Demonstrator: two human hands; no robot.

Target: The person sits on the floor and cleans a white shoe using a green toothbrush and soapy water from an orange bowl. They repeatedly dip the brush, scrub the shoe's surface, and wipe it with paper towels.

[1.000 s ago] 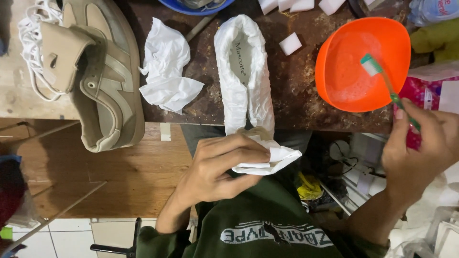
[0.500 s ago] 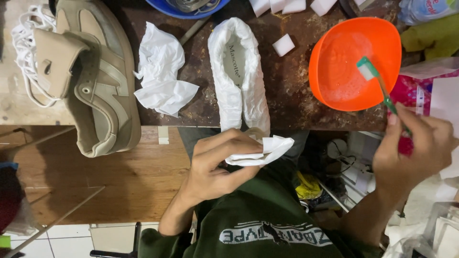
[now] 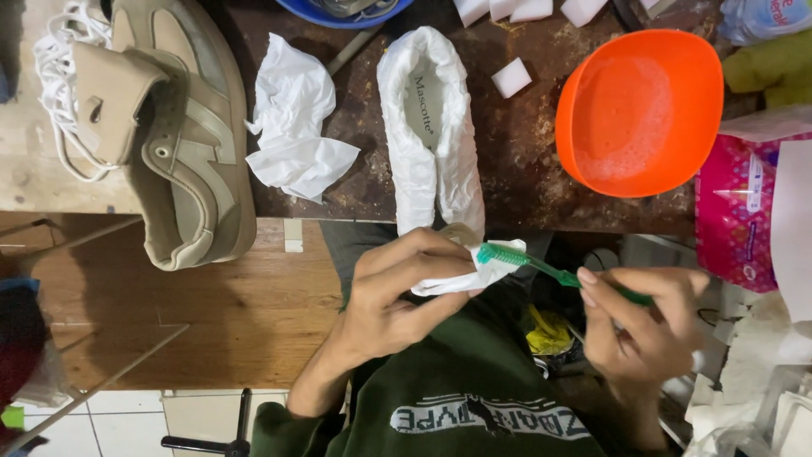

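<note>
The left hand [image 3: 397, 292] clamps the heel of a tissue-wrapped shoe [image 3: 433, 144] at the table's near edge [image 3: 524, 222], while the right hand [image 3: 639, 326], fingers pinched, angles a green toothbrush [image 3: 541, 267] onto it. Short, light strokes with the heel braced would likely serve best; bristle contact appears made, though unclear.

On the bench [image 3: 524, 182], a wrapped shoe [image 3: 431, 127] lies between crumpled paper [image 3: 292, 127] (left) and a bowl [image 3: 639, 110].
</note>
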